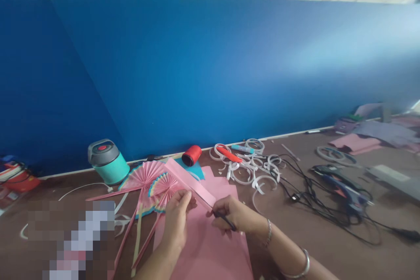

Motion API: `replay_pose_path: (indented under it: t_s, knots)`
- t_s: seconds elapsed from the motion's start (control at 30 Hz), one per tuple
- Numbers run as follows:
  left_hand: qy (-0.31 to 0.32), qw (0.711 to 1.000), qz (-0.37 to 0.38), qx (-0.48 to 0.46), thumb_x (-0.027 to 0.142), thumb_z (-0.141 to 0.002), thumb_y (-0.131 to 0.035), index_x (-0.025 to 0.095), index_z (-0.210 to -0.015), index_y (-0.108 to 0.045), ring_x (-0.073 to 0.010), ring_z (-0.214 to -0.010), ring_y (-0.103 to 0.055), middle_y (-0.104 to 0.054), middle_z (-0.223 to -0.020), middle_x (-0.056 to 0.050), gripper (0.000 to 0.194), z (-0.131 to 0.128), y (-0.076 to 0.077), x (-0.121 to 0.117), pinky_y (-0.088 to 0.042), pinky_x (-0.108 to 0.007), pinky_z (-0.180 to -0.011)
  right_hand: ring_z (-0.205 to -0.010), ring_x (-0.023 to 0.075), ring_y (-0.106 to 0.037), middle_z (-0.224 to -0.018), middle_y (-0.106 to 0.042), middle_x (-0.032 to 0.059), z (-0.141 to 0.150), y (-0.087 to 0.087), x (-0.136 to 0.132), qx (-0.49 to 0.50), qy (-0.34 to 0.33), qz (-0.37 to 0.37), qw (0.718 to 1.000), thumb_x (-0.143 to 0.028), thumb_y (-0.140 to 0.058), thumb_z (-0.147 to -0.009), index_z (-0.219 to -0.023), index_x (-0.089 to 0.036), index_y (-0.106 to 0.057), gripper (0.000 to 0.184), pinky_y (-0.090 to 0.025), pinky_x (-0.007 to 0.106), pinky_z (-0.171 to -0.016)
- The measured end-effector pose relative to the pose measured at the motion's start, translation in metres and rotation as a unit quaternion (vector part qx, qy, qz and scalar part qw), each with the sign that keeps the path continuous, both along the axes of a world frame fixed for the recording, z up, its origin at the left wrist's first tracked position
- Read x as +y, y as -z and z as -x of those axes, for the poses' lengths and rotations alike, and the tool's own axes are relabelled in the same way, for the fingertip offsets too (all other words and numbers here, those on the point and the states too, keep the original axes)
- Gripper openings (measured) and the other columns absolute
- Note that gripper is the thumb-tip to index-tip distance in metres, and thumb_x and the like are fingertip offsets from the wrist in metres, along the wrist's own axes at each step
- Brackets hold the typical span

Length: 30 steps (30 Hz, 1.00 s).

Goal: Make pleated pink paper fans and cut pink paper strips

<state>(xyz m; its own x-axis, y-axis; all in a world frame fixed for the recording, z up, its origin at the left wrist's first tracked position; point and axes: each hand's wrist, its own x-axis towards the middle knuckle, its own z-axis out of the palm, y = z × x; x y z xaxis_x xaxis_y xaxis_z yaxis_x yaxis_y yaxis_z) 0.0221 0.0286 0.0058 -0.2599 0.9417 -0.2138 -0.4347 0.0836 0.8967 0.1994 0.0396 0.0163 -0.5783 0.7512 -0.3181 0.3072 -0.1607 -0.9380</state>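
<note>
My left hand pinches the edge of a folded strip of pink paper, thumb on top. In my right hand is a pair of scissors with dark handles, its blades at the strip's near right end and mostly hidden. Beneath both hands lies a large sheet of pink paper. Left of it rest pink pleated paper fans edged in blue and yellow, with long pink sticks.
Behind the paper are a red spool and a turquoise container with a grey lid. To the right lie white plastic rings, black cables and a glue gun. A blue partition stands along the back.
</note>
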Motion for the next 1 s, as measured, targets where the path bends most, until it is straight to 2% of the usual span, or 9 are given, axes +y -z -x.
replay_pose_path:
  t_s: [0.27, 0.5, 0.63, 0.87, 1.0]
  knots:
    - [0.005, 1.0, -0.002, -0.006, 0.033, -0.059, -0.075, 0.015, -0.066, -0.059, -0.011, -0.057, -0.056, -0.059, -0.058, 0.003, 0.025, 0.0005, 0.001, -0.0011, -0.047, -0.023, -0.059, -0.037, 0.0059, -0.049, -0.05, -0.06, -0.0032, -0.0002, -0.0029, -0.0015, -0.004, 0.007, 0.007, 1.0, -0.017, -0.063, -0.066, -0.085, -0.012, -0.067, 0.02, -0.03, 0.014, -0.034]
    - [0.016, 1.0, -0.001, 0.008, 0.035, -0.06, -0.074, 0.015, -0.064, -0.058, -0.011, -0.056, -0.055, -0.058, -0.057, 0.003, 0.026, 0.0016, 0.0004, -0.0009, -0.046, -0.023, -0.059, -0.037, 0.0066, -0.051, -0.051, -0.061, -0.0029, -0.0008, 0.0028, 0.0003, -0.018, 0.01, 0.014, 1.0, -0.021, -0.066, -0.065, -0.089, -0.013, -0.068, 0.025, -0.03, 0.013, -0.033]
    - [0.024, 1.0, -0.003, 0.006, 0.033, -0.061, -0.074, 0.015, -0.064, -0.058, -0.0109, -0.056, -0.055, -0.058, -0.057, 0.003, 0.024, 0.0002, 0.0009, -0.0009, -0.046, -0.023, -0.059, -0.038, 0.0067, -0.052, -0.053, -0.062, -0.003, 0.0001, 0.0015, -0.0009, -0.022, 0.018, 0.021, 0.999, -0.023, -0.067, -0.065, -0.089, -0.014, -0.068, 0.026, -0.029, 0.013, -0.032]
    - [0.03, 1.0, -0.006, 0.004, 0.032, -0.062, -0.073, 0.016, -0.063, -0.056, -0.0106, -0.055, -0.054, -0.058, -0.056, 0.003, 0.023, -0.0006, 0.0001, -0.0019, -0.046, -0.022, -0.059, -0.038, 0.0064, -0.051, -0.05, -0.059, -0.0039, 0.0017, -0.0028, -0.0028, -0.008, 0.02, 0.025, 0.999, -0.022, -0.067, -0.065, -0.086, -0.012, -0.067, 0.024, -0.035, 0.014, -0.037]
    - [0.03, 1.0, -0.003, 0.003, 0.032, -0.061, -0.074, 0.016, -0.063, -0.056, -0.0109, -0.056, -0.055, -0.058, -0.056, 0.003, 0.023, -0.0002, 0.0003, -0.0017, -0.046, -0.023, -0.06, -0.038, 0.0064, -0.051, -0.05, -0.059, -0.0037, 0.0007, -0.0015, -0.0014, -0.007, 0.011, 0.023, 1.0, -0.025, -0.069, -0.066, -0.087, -0.011, -0.067, 0.026, -0.033, 0.014, -0.035]
